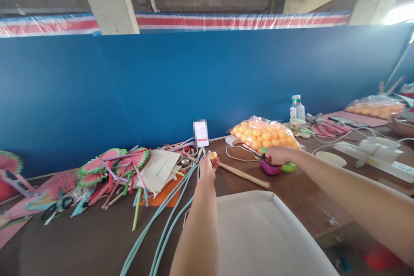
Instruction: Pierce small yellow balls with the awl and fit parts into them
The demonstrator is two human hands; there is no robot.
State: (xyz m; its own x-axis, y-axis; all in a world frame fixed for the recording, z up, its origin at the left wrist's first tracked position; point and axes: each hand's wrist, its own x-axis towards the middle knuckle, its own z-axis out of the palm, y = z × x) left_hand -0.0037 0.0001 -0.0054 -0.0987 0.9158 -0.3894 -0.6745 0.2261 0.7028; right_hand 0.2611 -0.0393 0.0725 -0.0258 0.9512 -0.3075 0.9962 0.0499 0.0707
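My left hand (208, 166) is raised over the far part of the table, its fingers closed on a small shiny gold ball (213, 155). Farther right, my right hand (277, 155) is at the top of a small purple pouch (270, 168) with bright green parts. Its fingers are bent down against the pouch, and their tips are hidden. Between the hands lies a wooden stick (244, 175). A clear bag of orange balls (263, 133) rests just behind the pouch.
A large white tray (258, 220) fills the near middle. Pale blue cords (161, 215) run along its left. Pink-and-green paper fans (103, 164), papers (158, 168) and scissors (58, 207) lie at left. Bottles (296, 108) and a power strip (381, 159) are at right, before a blue partition (194, 82).
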